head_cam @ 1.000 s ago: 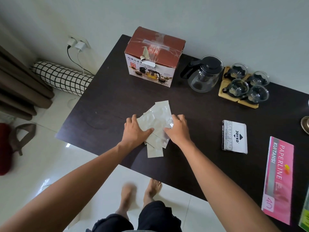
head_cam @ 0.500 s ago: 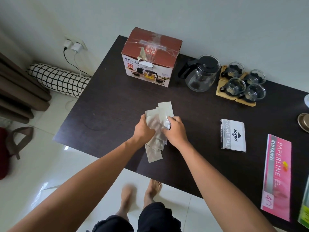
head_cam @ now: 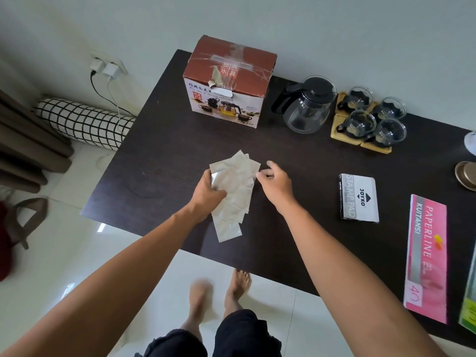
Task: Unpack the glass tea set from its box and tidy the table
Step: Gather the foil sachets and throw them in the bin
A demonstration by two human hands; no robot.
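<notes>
Tidying stage: glass teapot (head_cam: pixel 306 109) and four glass cups (head_cam: pixel 372 119) on wooden coasters (head_cam: pixel 346 136) already out, right of the closed tea set box (head_cam: pixel 229 83) at the table's (head_cam: pixel 159 150) far edge. Left hand (head_cam: pixel 207 193) gripping the sheaf of plastic sleeves (head_cam: pixel 235 191); right hand (head_cam: pixel 274 180) loose-fingered, holding nothing, just beside it. Next, probably: squaring the sleeves, clearing them away.
</notes>
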